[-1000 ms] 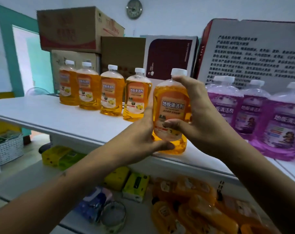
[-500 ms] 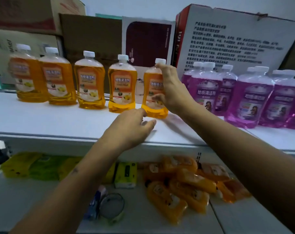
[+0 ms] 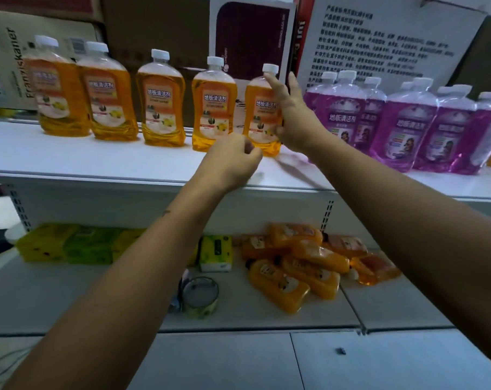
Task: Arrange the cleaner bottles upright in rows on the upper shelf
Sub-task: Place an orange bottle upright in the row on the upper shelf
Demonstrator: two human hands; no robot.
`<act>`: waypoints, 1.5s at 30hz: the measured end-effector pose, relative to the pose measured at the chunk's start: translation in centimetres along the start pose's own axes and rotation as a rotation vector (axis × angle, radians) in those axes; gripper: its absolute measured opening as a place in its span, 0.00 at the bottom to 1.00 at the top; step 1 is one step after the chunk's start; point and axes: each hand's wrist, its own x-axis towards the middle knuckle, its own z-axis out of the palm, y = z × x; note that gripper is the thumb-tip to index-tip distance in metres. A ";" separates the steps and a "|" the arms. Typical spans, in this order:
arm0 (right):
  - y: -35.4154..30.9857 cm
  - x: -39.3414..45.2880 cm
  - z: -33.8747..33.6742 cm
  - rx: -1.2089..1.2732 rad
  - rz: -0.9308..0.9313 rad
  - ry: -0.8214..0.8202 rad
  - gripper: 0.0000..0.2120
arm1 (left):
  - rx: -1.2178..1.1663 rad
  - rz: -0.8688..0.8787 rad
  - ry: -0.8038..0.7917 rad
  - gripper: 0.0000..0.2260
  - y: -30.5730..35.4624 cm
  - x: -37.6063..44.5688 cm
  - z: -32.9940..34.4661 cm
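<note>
The right hand (image 3: 293, 119) grasps a clear plastic orange bottle (image 3: 262, 114) labelled 地板清洁剂, upright on the white upper shelf (image 3: 98, 159); beside it, the left hand (image 3: 230, 161) is clenched, empty.

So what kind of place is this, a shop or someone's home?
Most likely a small shop or its stockroom. Identical orange cleaner bottles and purple ones stand in rows on a white retail-style upper shelf, with cardboard cartons stacked behind and more stock on the shelf below.
</note>
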 end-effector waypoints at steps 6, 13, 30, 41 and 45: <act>-3.1 -10.4 -3.5 0.288 -0.078 0.197 0.24 | -0.259 0.336 0.313 0.10 0.6 -2.3 -0.7; -1.0 -25.7 -1.4 0.559 0.113 0.136 0.16 | -0.796 0.227 0.219 0.13 0.9 -12.7 4.7; 11.3 -31.2 17.1 0.494 0.608 -0.077 0.18 | -0.509 -0.662 -0.208 0.24 -9.8 -14.4 25.9; 12.0 -30.6 17.9 0.595 0.521 -0.199 0.24 | -0.627 -0.846 -0.021 0.33 -9.4 -12.0 28.7; 9.4 -31.5 16.3 0.617 0.553 -0.153 0.26 | -0.750 -0.821 0.042 0.31 -7.4 -12.6 26.3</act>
